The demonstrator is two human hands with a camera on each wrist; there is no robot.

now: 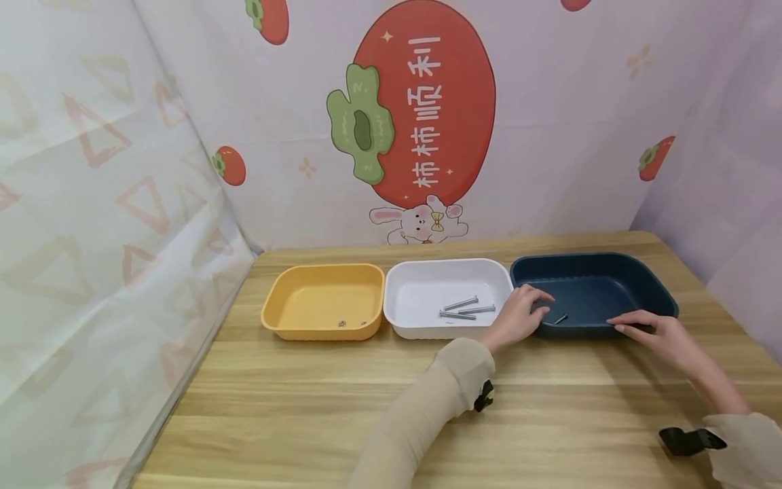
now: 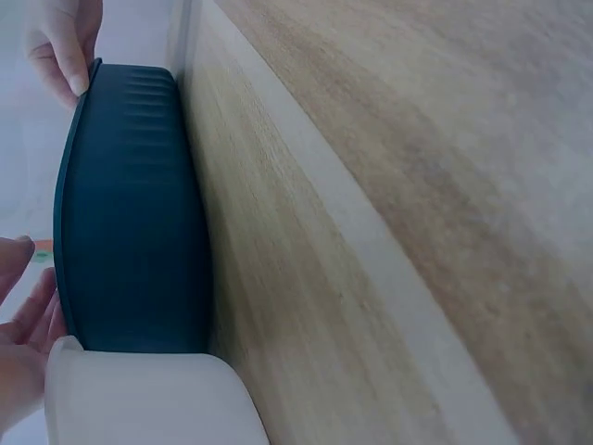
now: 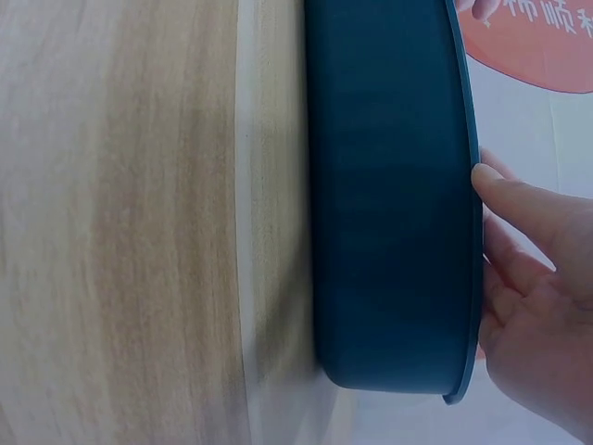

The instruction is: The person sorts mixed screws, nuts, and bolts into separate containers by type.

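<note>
On the wooden table stands a dark blue tray, with a small dark screw lying inside near its front left. Just left of the screw, my left hand reaches over the tray's front left corner, thumb and fingers apart with nothing visible between them. My right hand pinches the tray's front rim, the thumb on the near side and the fingers over the inside. Beside the dark tray, a white tray holds several long silver bolts.
A yellow tray at the left holds small metal nuts. All three trays stand in a row towards the table's back edge. Behind them hangs a printed curtain, and another patterned sheet hangs at the left.
</note>
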